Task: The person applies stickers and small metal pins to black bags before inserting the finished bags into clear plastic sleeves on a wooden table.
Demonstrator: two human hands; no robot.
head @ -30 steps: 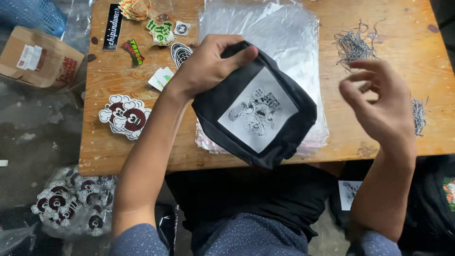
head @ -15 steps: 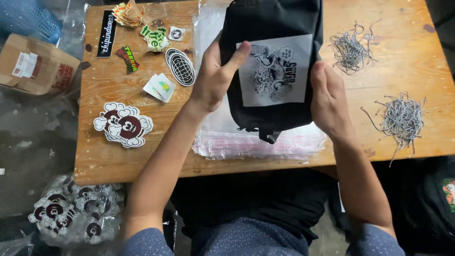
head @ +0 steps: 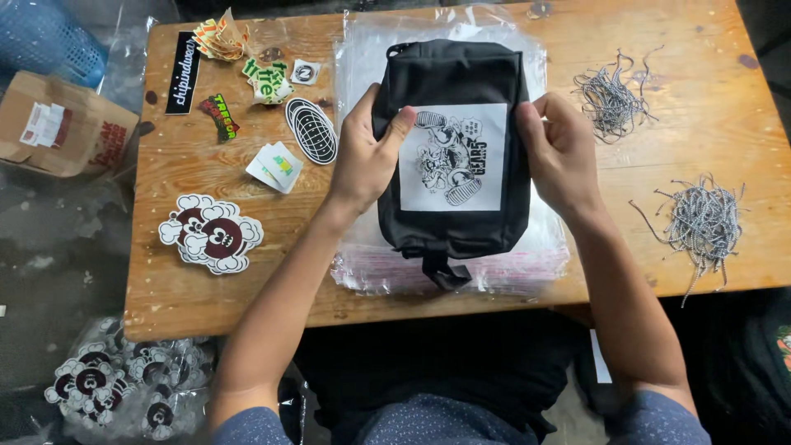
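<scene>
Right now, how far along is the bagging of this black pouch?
The black pouch with its white printed patch is held flat by the left hand and right hand above the stack of clear plastic bags. It is not in a bag yet. Stickers and the corded tag bundles lie untouched on the wooden table.

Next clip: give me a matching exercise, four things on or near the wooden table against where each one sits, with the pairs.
Things:
1. black pouch
2. oval black-and-white sticker
3. cardboard box
4. bundle of grey cords

Places:
A. off the table's left edge, on the floor
B. near the table's right edge
C. held between left hand and right hand, above the stack of clear plastic bags
D. flat on the table just left of the clear bags

Pairs: 1-C, 2-D, 3-A, 4-B
</scene>
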